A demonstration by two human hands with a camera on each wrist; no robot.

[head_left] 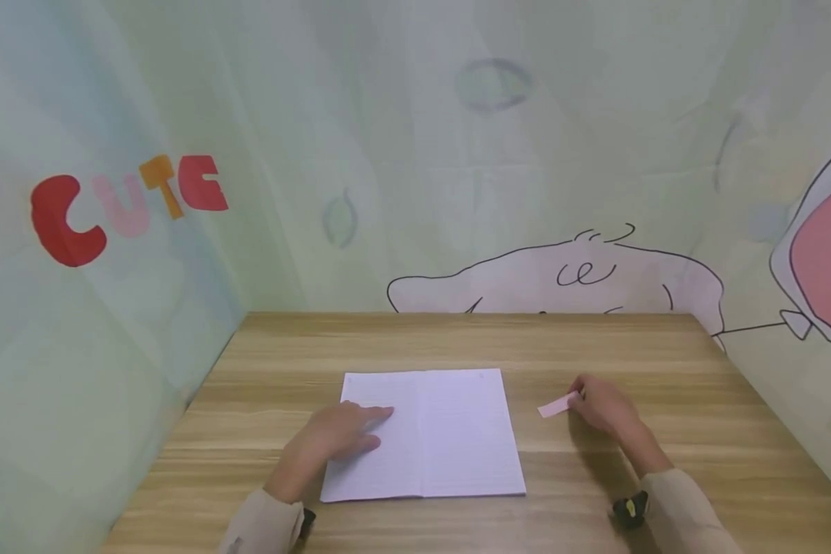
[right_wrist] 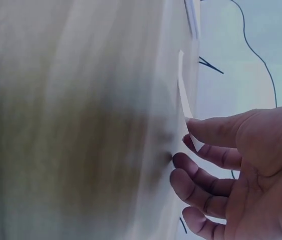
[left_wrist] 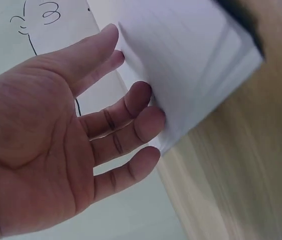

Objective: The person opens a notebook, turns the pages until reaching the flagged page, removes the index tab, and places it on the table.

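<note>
An open notebook (head_left: 467,438) with faintly lined white pages lies flat on the wooden table. My left hand (head_left: 339,432) rests on its left page, fingers loosely extended; in the left wrist view the fingertips of that hand (left_wrist: 80,120) touch the paper (left_wrist: 181,60). To the right of the notebook, my right hand (head_left: 604,404) pinches one end of a small pink paper strip (head_left: 555,406) between thumb and forefinger. The right wrist view shows the strip (right_wrist: 183,92) edge-on, close to the tabletop, with the other fingers of the hand (right_wrist: 251,160) loosely bent.
The wooden table (head_left: 457,338) reaches back to a pale green curtain (head_left: 360,154) with cartoon drawings. Red, pink and orange letters (head_left: 69,223) mark the left side. Each wrist wears a dark band (head_left: 630,509) by a beige sleeve (head_left: 689,515).
</note>
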